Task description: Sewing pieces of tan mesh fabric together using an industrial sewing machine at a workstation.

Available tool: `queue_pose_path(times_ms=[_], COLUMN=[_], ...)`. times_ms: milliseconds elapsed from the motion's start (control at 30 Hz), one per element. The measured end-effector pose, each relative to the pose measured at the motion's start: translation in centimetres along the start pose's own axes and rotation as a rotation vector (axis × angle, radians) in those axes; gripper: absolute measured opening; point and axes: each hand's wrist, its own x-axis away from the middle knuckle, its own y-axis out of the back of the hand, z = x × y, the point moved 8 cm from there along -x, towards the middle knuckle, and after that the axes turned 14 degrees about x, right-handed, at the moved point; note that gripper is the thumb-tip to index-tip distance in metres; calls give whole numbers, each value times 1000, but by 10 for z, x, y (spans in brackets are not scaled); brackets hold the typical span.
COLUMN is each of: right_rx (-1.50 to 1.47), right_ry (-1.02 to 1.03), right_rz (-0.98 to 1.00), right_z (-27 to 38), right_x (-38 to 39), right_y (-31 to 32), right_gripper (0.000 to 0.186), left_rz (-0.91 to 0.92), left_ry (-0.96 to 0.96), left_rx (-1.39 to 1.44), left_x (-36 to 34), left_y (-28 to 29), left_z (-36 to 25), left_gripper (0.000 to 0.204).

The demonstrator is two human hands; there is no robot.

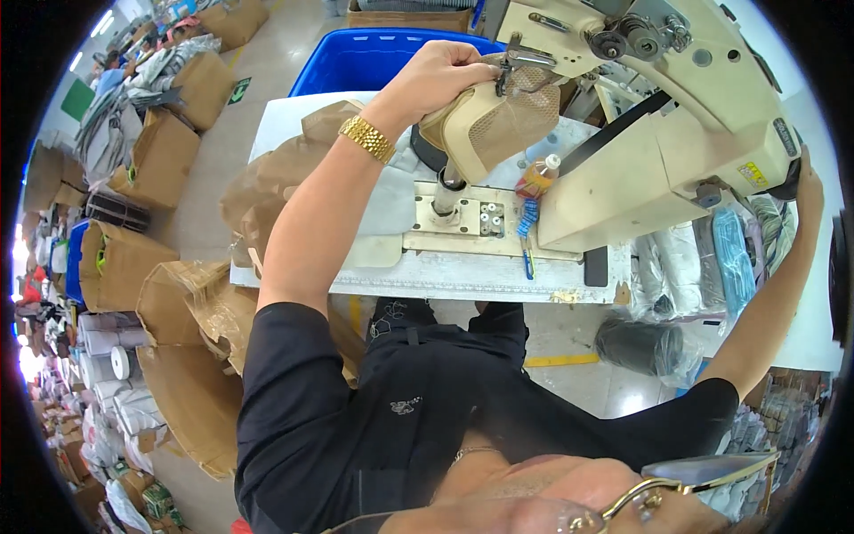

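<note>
Reaching up to the sewing machine (pixel 676 151), my left hand (pixel 436 78) pinches the edge of a tan cap (pixel 471 142) with mesh panels. The cap hangs over the machine's post (pixel 447 196), its top edge close under the presser foot (pixel 507 71). My fingertips lie right beside that foot. Far to the right, my right hand (pixel 808 191) is wrapped round the dark handwheel (pixel 786 182) at the end of the machine head; some of its fingers are hidden behind it.
On the white table (pixel 356 283) stand a small bottle (pixel 538 176), a blue-handled tool (pixel 528 254), bobbins (pixel 491 219) and a dark phone-shaped object (pixel 596 266). Behind is a blue bin (pixel 356 58). Brown paper (pixel 267 191) lies left; cardboard boxes (pixel 156 156) line the floor.
</note>
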Motion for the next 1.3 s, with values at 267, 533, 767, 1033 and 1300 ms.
queue_pose_path(times_ms=[267, 533, 767, 1033, 1300], right_rx=[-655, -609, -867, -909, -1603], right_ry=[-476, -434, -524, -484, -166], right_rz=[10, 83, 101, 68, 116], right_z=[79, 69, 76, 69, 336], right_x=[107, 103, 110, 126, 268], right_y=[10, 9, 2, -2, 148], right_gripper=[69, 70, 65, 56, 31], left_rz=[-269, -559, -33, 64, -56], left_ry=[-169, -147, -748, -539, -397], left_rx=[-346, 83, -847, -1016, -1011], left_x=[21, 54, 67, 70, 80], left_y=[17, 44, -11, -26, -30], left_z=[-15, 4, -55, -77, -69], left_gripper=[24, 19, 36, 22, 24])
